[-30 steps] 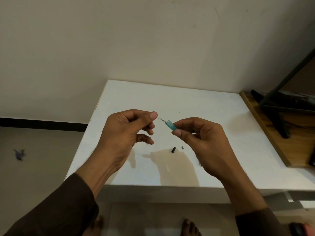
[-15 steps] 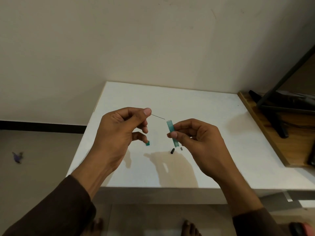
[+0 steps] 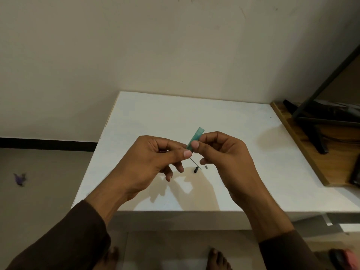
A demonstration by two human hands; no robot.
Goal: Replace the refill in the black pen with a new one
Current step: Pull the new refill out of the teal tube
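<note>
White tabletop fills the middle of the view, seen from above by a person standing at its near edge, with a plain cream wall rising behind the far edge. Both hands are raised over the middle of the table, close together, thumbs nearly meeting.

The right hand pinches a small translucent teal tube between thumb and forefinger; the tube tilts up and to the right, its upper end standing clear above the fingers. The left hand pinches a very thin dark rod, fine as a wire, between thumb and forefinger. The rod slants down and to the right from the thumb tip, in the gap between the two hands, and its upper end sits right at the lower end of the teal tube; whether it enters the tube cannot be told. The other fingers of both hands are loosely curled.

On the table just below the hands lie two tiny parts: a short black cylinder and, just to its right, a smaller grey piece. They are near each other but not touching. No whole black pen can be made out.

Dark brown sleeves cover both forearms. At the right, a wooden surface butts against the table and carries dark metal bars. On the floor at far left lies a small blurred purple object. Bare toes show at the bottom edge.
</note>
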